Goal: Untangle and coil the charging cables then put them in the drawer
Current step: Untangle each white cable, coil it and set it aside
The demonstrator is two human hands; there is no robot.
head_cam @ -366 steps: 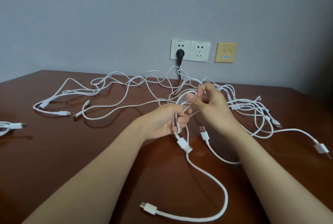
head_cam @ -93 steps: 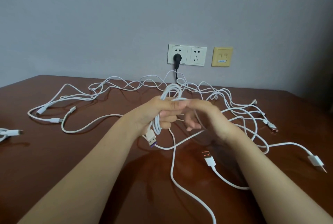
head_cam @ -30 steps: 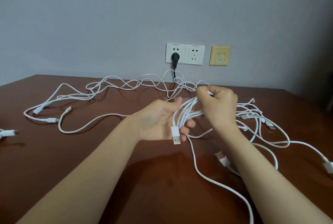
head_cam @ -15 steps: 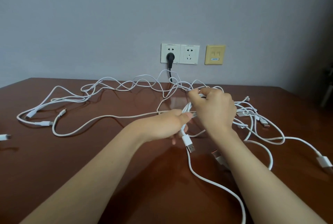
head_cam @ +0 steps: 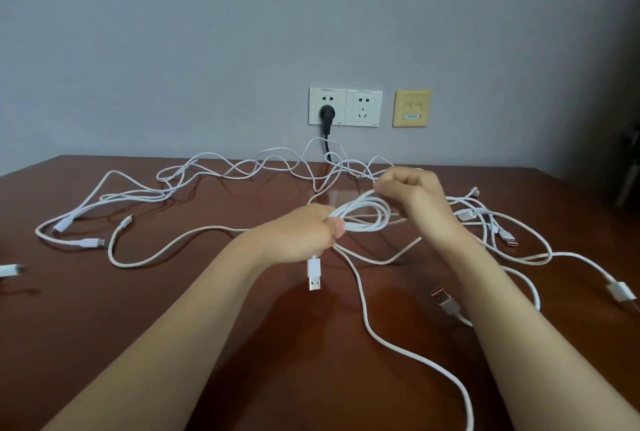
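Several white charging cables (head_cam: 194, 184) lie tangled across the brown table (head_cam: 104, 309). My left hand (head_cam: 301, 233) is shut on a small coil of white cable (head_cam: 367, 214) held above the table's middle. The coil's USB plug (head_cam: 314, 274) hangs below that hand. My right hand (head_cam: 412, 195) pinches the far side of the same coil's loops. A loose tail of the cable (head_cam: 398, 344) trails toward the near right edge. No drawer is in view.
A wall socket (head_cam: 327, 106) with a black plug in it, a second socket (head_cam: 363, 108) and a yellow data plate (head_cam: 412, 108) sit on the wall behind the table. More cable ends (head_cam: 505, 240) lie at the right, and one plug (head_cam: 10, 269) at the far left edge.
Over the last second my right hand has laid another loop onto the coil and lifted slightly. The hanging USB plug has dropped lower beneath my left hand.
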